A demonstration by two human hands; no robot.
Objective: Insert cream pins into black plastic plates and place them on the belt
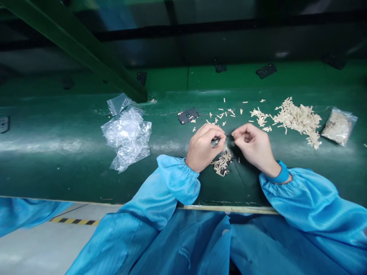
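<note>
My left hand (205,146) is closed in a pinch above the green table (86,168). My right hand (254,146) pinches close beside it, wearing a blue wristband (279,172). Something small and dark shows between the two sets of fingertips, too small to name. Just below the hands lies a small heap of beige and black pieces (222,164). Loose beige strips (231,112) are scattered beyond my fingers, near a flat black part (188,115). A larger pile of beige pieces (298,118) lies to the right.
Clear plastic bags (126,133) are heaped on the left. A filled bag (340,126) lies at the far right. More black parts (266,71) rest along the back. A green beam (86,46) slants down to the table. Another person's blue sleeve (28,214) shows at the lower left.
</note>
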